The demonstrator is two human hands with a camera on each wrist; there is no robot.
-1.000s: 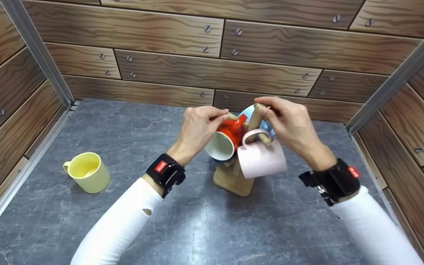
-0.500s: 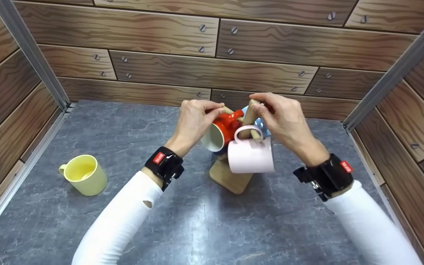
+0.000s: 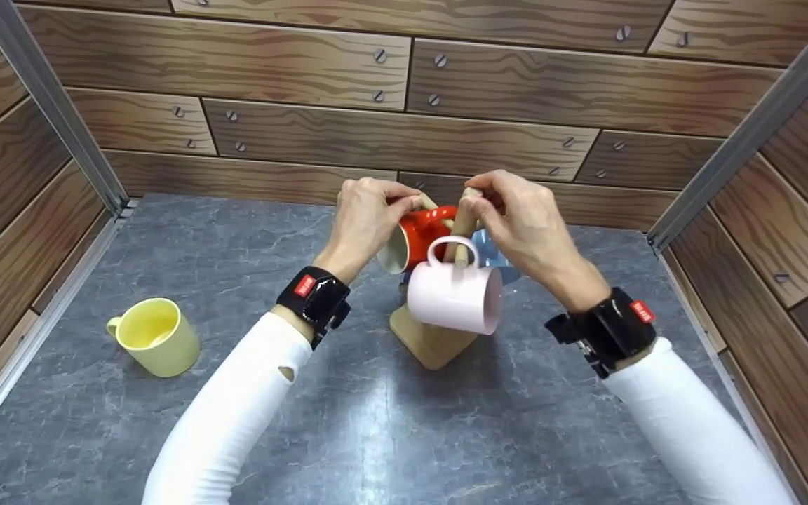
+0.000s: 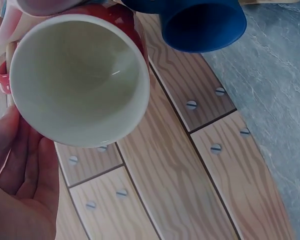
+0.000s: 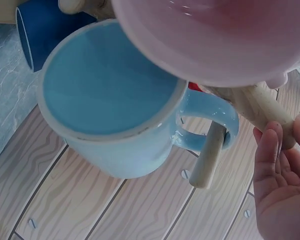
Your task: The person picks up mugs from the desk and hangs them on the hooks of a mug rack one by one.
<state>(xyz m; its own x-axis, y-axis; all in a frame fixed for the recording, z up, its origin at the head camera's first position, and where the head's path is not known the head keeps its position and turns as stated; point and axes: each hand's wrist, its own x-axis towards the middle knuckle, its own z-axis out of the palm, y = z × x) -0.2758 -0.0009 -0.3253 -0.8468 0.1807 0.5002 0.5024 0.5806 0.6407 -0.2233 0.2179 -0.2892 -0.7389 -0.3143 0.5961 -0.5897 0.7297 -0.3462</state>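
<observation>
A wooden mug tree (image 3: 432, 344) stands at mid-table with mugs hung on its pegs. My left hand (image 3: 365, 221) pinches the end of the peg bearing the red mug (image 3: 423, 242), whose pale inside fills much of the left wrist view. With thumb and fingers, my right hand (image 3: 527, 224) grips the top of the post (image 5: 270, 112). A pink mug (image 3: 453, 298) hangs on the front peg by its handle. Behind it hangs a light blue mug (image 5: 135, 150), its handle round a peg. Lower down is a dark blue mug (image 4: 202, 27), mostly hidden in the head view.
A yellow mug (image 3: 158, 340) stands upright on the grey marbled table (image 3: 348, 435), left of my left forearm. Wood-patterned panels (image 3: 306, 126) wall in the back and both sides, with metal corner posts (image 3: 46, 105) between them.
The mug tree has turned between my hands, the pink mug swinging leftward and more of its opening showing at right. Both hands have shifted slightly left, keeping their grips.
</observation>
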